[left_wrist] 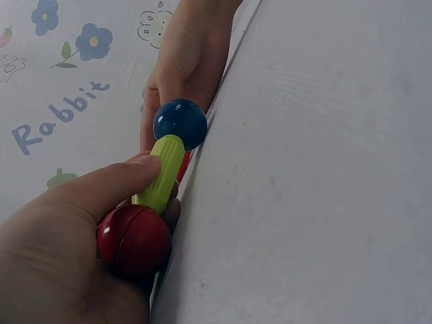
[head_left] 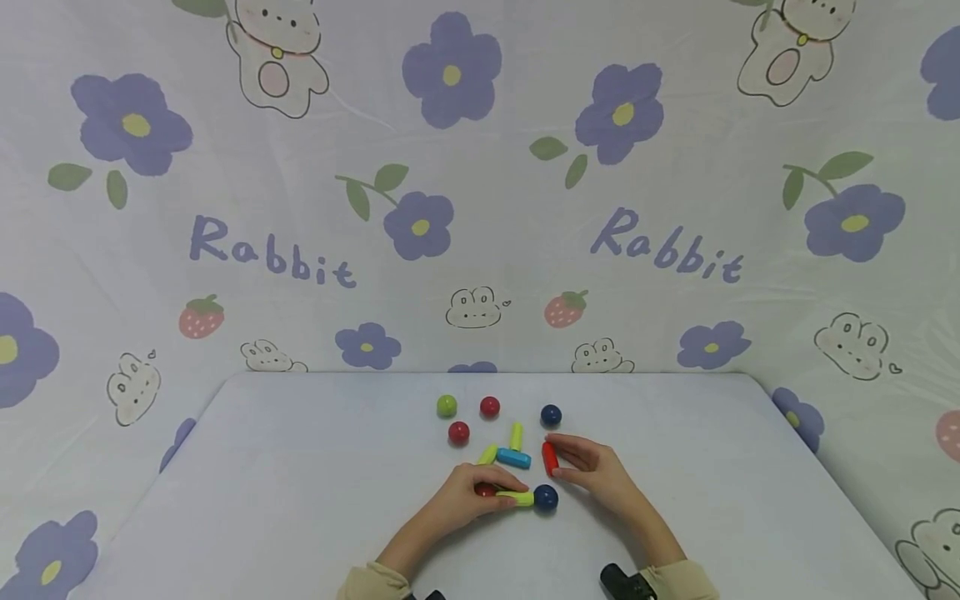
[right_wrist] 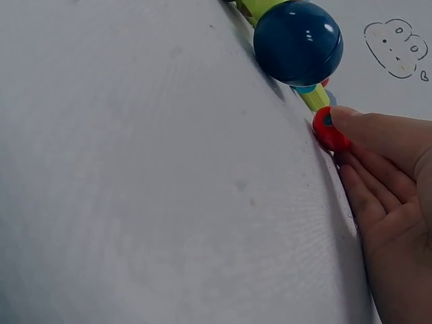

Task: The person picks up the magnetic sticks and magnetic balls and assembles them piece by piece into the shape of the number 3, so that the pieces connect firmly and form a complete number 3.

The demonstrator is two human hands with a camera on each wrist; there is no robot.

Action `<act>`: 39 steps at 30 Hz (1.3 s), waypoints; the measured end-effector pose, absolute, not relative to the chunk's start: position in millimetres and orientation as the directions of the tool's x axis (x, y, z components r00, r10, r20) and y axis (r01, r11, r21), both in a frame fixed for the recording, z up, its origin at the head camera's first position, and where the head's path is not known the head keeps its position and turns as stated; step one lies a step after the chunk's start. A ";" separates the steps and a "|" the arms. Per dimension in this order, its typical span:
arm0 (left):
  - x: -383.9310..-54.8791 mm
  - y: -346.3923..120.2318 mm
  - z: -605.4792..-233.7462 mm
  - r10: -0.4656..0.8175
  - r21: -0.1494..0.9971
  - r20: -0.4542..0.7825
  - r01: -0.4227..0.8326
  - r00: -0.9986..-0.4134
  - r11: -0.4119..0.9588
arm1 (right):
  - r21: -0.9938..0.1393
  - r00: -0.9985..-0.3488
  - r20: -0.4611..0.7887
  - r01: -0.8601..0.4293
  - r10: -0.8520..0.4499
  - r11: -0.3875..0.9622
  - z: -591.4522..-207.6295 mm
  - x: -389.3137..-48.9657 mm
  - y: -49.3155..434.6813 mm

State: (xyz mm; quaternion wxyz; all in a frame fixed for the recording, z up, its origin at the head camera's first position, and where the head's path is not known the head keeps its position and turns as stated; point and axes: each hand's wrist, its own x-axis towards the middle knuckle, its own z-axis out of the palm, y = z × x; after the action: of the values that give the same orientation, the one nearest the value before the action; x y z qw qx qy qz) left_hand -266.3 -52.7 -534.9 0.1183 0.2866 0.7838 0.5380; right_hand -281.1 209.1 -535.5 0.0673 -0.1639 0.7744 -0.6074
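Note:
My left hand pinches a yellow-green ribbed rod between thumb and fingers, low at the front of the group of pieces. A dark blue ball is on the rod's right end. At its other end sits a shiny red ball, partly covered by the hand in the head view. To the right, my right hand holds a short red rod by its two ends, thumb on the near end. That end shows a small teal spot in the right wrist view. The red rod is apart from the blue ball.
Behind the hands lie a blue rod, a yellow-green rod and another yellow-green rod. Farther back are a green ball, two red balls and a dark blue ball. A patterned cloth hangs behind the white table.

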 end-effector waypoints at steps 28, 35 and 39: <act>-266.3 -52.8 -535.2 0.574 0.906 0.115 0.322 -0.811 0.273 | -0.960 -0.940 0.074 -0.158 -0.334 0.232 -532.6 -269.6 204.8; -265.1 -52.2 -533.1 0.574 0.910 0.112 0.316 -0.811 0.269 | -0.965 -0.936 0.073 -0.153 -0.344 0.213 -532.8 -267.2 204.3; -265.2 -52.3 -533.7 0.577 0.910 0.118 0.320 -0.808 0.263 | -0.966 -0.937 0.074 -0.152 -0.341 0.210 -533.6 -266.4 203.6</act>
State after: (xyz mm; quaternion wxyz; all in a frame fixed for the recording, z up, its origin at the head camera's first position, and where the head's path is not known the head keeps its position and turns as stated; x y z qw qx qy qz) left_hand -265.2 -52.3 -533.7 0.1199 0.2855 0.7855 0.5359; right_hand -266.4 203.6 -533.6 0.0774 -0.1592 0.7740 -0.6080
